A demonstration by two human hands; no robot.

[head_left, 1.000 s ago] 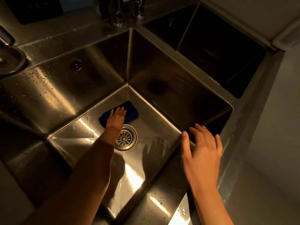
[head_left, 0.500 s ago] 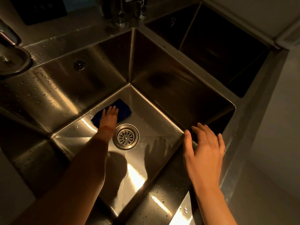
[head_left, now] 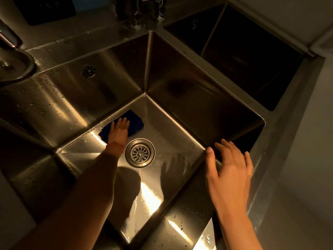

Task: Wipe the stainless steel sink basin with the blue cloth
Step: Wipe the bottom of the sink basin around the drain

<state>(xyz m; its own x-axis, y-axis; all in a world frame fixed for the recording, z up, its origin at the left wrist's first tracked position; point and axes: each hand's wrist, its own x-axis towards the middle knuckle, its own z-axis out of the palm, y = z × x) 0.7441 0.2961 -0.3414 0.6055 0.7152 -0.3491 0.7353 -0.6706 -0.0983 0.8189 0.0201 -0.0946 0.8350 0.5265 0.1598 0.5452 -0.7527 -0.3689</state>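
The left hand (head_left: 119, 131) presses flat, fingers straight, on the blue cloth (head_left: 134, 121) near the sink (head_left: 180, 134) floor's far corner; the right hand (head_left: 229, 168) rests open on the rim.

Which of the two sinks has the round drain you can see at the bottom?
The big near sink basin, where the left hand presses the blue cloth; its drain shines beside the cloth. The far basin is too dark to show one.

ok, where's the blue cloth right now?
Head view: the blue cloth lies on the stainless steel sink basin floor, under the left hand, just beyond the round drain strainer.
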